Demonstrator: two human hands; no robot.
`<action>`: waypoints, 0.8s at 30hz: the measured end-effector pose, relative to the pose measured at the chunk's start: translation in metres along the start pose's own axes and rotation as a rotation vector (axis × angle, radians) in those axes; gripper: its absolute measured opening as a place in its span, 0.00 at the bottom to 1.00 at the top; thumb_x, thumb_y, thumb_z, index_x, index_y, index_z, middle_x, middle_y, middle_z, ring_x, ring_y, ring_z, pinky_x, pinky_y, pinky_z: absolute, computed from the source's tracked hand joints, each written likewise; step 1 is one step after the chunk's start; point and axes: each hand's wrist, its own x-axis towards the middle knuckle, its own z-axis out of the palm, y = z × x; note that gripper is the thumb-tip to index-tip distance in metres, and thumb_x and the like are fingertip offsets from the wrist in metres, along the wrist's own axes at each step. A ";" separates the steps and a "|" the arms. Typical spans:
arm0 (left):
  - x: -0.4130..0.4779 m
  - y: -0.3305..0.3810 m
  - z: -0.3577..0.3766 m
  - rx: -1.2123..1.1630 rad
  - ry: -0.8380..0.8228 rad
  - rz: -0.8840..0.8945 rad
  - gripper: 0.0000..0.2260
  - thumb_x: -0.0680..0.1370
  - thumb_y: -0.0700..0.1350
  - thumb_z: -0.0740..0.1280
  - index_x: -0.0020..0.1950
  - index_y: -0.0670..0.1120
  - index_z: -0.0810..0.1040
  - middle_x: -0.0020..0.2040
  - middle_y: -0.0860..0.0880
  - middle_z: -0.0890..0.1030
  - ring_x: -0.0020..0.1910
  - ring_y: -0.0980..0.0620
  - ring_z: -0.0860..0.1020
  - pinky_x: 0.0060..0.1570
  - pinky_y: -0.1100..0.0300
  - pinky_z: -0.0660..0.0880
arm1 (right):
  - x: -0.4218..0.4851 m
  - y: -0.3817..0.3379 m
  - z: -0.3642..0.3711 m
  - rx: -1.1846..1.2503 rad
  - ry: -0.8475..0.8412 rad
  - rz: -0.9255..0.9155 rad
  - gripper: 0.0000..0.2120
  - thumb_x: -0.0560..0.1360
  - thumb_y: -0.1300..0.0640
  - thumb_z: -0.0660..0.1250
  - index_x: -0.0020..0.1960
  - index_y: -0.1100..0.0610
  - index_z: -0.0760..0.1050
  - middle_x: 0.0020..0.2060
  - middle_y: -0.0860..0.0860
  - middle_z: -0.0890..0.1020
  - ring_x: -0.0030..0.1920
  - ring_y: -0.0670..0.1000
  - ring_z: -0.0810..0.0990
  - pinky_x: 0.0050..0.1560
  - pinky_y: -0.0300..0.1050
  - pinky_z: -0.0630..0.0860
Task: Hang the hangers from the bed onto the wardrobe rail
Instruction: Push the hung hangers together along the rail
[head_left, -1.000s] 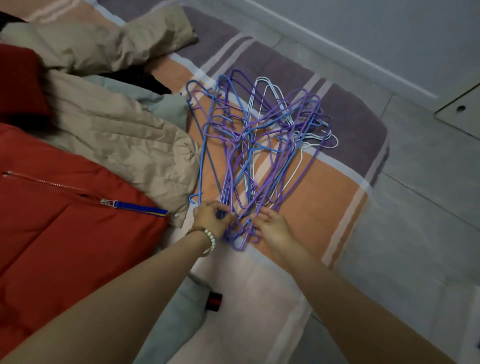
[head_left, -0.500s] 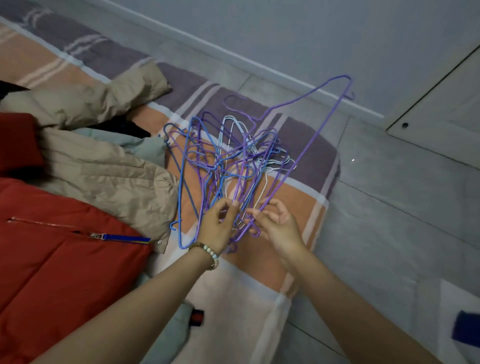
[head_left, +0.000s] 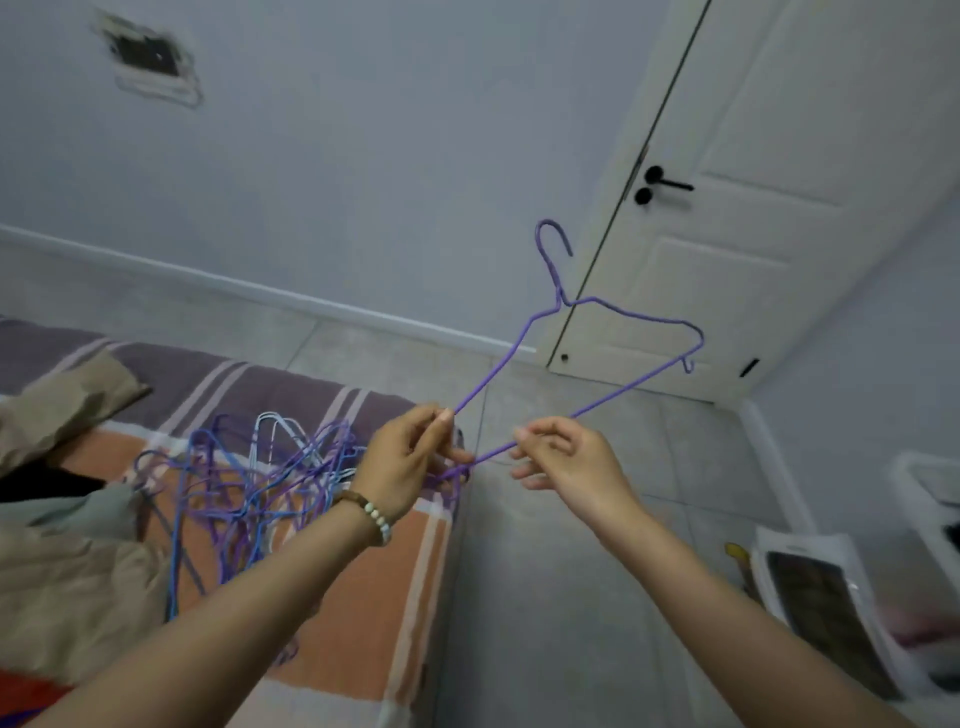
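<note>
One purple wire hanger is raised in the air in front of the door, its hook pointing up. My left hand pinches its sloping arm near the lower corner. My right hand pinches its bottom bar close by. A tangled pile of purple, blue and white hangers lies on the striped bed just left of my left hand. The wardrobe rail is out of view.
Beige and red jackets lie on the bed at the left. A white door with a black handle stands ahead on the right. White bins and a packet sit on the tiled floor at the right.
Both hands have lifted one purple hanger up out of the pile and to the right. My view has swung up from the bed toward the wall and door.
</note>
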 end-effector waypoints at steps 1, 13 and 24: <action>0.001 0.021 0.008 0.019 -0.053 0.032 0.13 0.80 0.44 0.58 0.35 0.44 0.69 0.25 0.46 0.80 0.26 0.47 0.79 0.31 0.56 0.77 | -0.008 -0.018 -0.018 -0.010 0.030 -0.056 0.05 0.75 0.62 0.66 0.41 0.56 0.73 0.35 0.54 0.80 0.27 0.42 0.79 0.30 0.33 0.75; -0.029 0.289 0.170 0.147 -0.540 0.376 0.14 0.79 0.49 0.56 0.37 0.44 0.71 0.26 0.45 0.79 0.28 0.50 0.81 0.31 0.60 0.78 | -0.144 -0.196 -0.203 0.103 0.293 -0.421 0.06 0.75 0.58 0.66 0.49 0.59 0.79 0.38 0.51 0.86 0.42 0.48 0.85 0.41 0.37 0.80; -0.123 0.421 0.390 0.087 -0.792 0.572 0.17 0.79 0.51 0.55 0.35 0.44 0.69 0.26 0.46 0.79 0.27 0.48 0.80 0.29 0.60 0.77 | -0.315 -0.238 -0.401 0.063 0.646 -0.587 0.04 0.76 0.57 0.65 0.46 0.56 0.79 0.38 0.50 0.86 0.38 0.48 0.84 0.38 0.37 0.79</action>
